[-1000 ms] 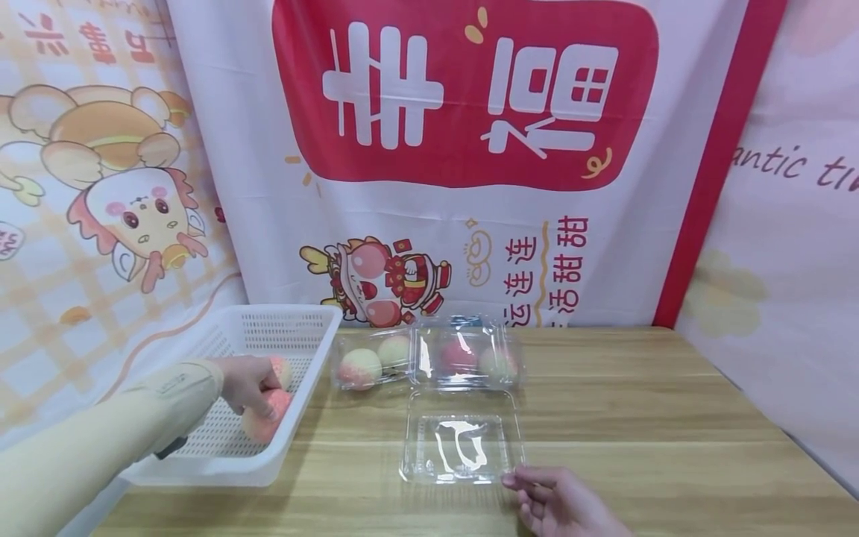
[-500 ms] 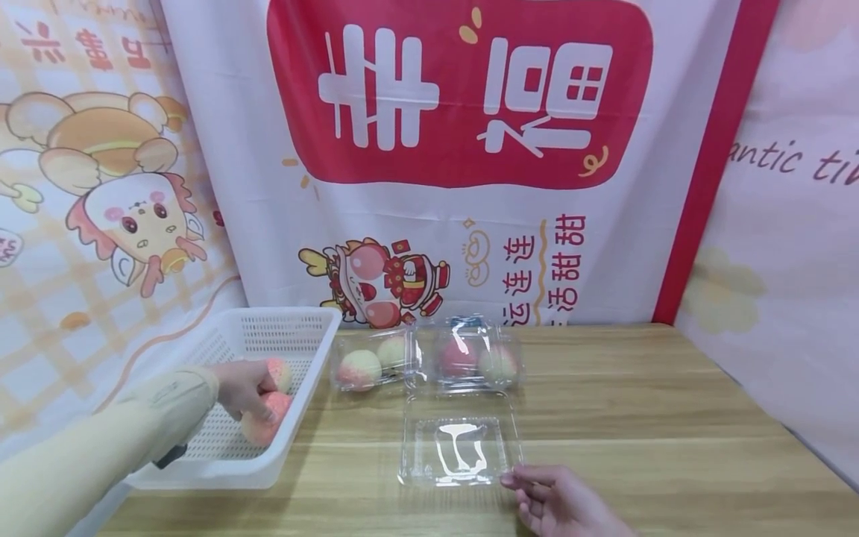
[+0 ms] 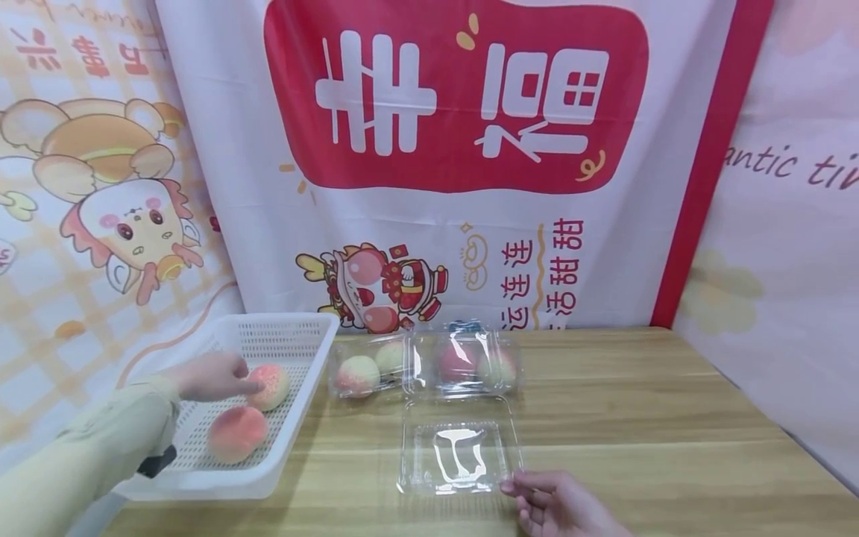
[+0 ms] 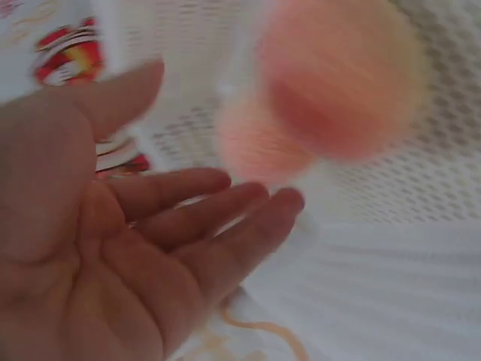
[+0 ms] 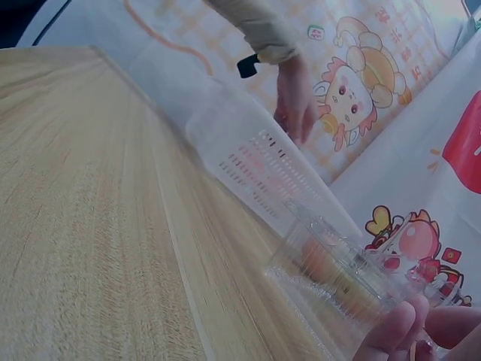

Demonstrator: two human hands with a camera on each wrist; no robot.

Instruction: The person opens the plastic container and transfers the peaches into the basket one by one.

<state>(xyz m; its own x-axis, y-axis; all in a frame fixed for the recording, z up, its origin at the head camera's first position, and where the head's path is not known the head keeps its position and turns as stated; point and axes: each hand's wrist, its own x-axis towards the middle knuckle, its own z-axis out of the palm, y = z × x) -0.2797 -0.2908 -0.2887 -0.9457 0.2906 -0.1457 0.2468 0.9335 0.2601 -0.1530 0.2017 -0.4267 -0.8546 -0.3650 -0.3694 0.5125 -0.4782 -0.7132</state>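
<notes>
My left hand (image 3: 208, 375) is over the white perforated basket (image 3: 322, 365), its fingers extended beside the farther peach (image 3: 268, 388). A second pink peach (image 3: 238, 434) lies nearer me in the same basket. In the left wrist view the palm and fingers (image 4: 248, 214) show with nothing in them, and both peaches are blurred. My right hand (image 3: 560, 503) pinches the near right corner of a clear plastic clamshell box (image 3: 459, 488). That box stands open on the table, its near half bare and its other half raised behind.
Clear boxes holding several peaches (image 3: 358, 375) stand at the back of the wooden table (image 3: 604, 418), partly seen through the raised plastic. Printed cloths (image 3: 463, 97) hang behind and at both sides.
My left hand has let go of the nearer peach and drawn back leftward and up. That peach now sits farther left in the basket. The right hand keeps its place at the box corner.
</notes>
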